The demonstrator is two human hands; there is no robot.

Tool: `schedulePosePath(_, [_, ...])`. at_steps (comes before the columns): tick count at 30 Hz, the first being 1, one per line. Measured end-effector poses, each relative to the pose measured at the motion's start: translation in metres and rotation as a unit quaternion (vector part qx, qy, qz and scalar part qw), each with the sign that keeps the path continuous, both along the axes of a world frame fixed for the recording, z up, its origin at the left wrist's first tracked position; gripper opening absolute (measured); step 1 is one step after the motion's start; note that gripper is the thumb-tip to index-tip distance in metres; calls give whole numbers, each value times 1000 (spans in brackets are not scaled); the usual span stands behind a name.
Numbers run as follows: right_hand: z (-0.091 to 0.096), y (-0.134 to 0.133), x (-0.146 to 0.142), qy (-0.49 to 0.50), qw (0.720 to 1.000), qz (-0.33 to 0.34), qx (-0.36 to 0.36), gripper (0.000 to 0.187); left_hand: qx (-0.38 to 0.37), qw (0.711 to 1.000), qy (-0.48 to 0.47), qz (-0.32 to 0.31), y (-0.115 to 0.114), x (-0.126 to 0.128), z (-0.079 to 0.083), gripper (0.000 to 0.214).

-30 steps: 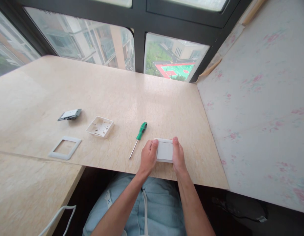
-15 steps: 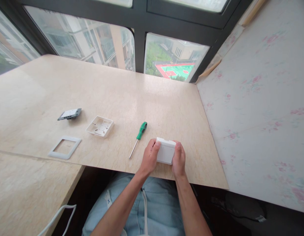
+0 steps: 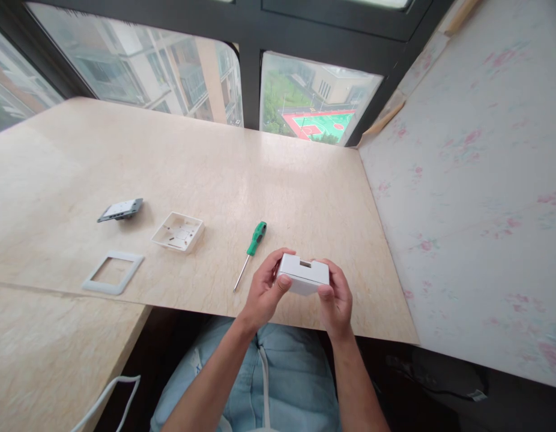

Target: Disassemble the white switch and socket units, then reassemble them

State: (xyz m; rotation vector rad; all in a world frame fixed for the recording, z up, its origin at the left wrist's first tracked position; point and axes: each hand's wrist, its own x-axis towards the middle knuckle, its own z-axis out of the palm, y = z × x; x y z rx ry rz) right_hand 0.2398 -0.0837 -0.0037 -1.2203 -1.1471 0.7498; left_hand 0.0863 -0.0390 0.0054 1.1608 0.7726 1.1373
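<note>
Between my two hands is a white wall switch box (image 3: 304, 275), tilted so that a side with a small notch in its edge shows. My left hand (image 3: 268, 287) is closed on its left end, thumb at the near corner. The right end is gripped by my right hand (image 3: 337, 300), its thumb also in front. A green-handled screwdriver (image 3: 256, 239) lies on the table just left of my left hand, its tip toward me. Farther left sits an open white back box (image 3: 179, 233) with small parts inside that I cannot make out.
A white square frame (image 3: 134, 264) lies flat near the table's front edge at left. Behind it rests a grey-and-white switch module (image 3: 121, 209), tilted. The marble-patterned table (image 3: 242, 174) meets a window at the back and a flowered wall (image 3: 467, 180) at right. A white cable (image 3: 109, 390) hangs lower left.
My hands have turned the white box, so its notched side now faces up toward me instead of its flat face. The other things have stayed on the table; the view has shifted slightly.
</note>
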Motion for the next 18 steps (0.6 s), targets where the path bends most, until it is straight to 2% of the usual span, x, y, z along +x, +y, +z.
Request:
schedulePosePath(4, [7, -3, -3, 16, 1000, 20, 11, 42, 13, 1000, -12, 17, -3, 0, 6, 56])
schedulePosePath(13, [18, -15, -12, -10, 999, -11, 44, 39, 62, 996, -37, 44, -20, 8, 16, 46])
schedulePosePath(18, [10, -15, -16, 19, 998, -57, 14, 50, 50, 996, -19, 67, -22, 13, 22, 51])
